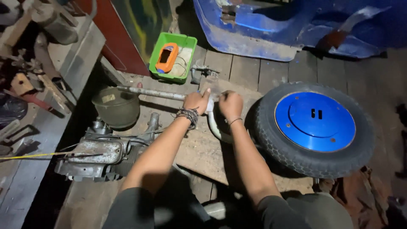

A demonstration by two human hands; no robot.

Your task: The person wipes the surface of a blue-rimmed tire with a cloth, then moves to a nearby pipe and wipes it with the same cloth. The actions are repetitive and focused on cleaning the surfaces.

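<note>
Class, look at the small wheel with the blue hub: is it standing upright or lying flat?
Lying flat. The wheel rests on its side on the wooden floor, its blue hub face turned up toward the camera.

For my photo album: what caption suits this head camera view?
Both hands, left hand and right hand, grip a curved pipe beside a blue-hubbed wheel.

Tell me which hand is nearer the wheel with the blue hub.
Right. The right hand sits just beside the wheel; the left hand is farther over, on the pipe.
</note>
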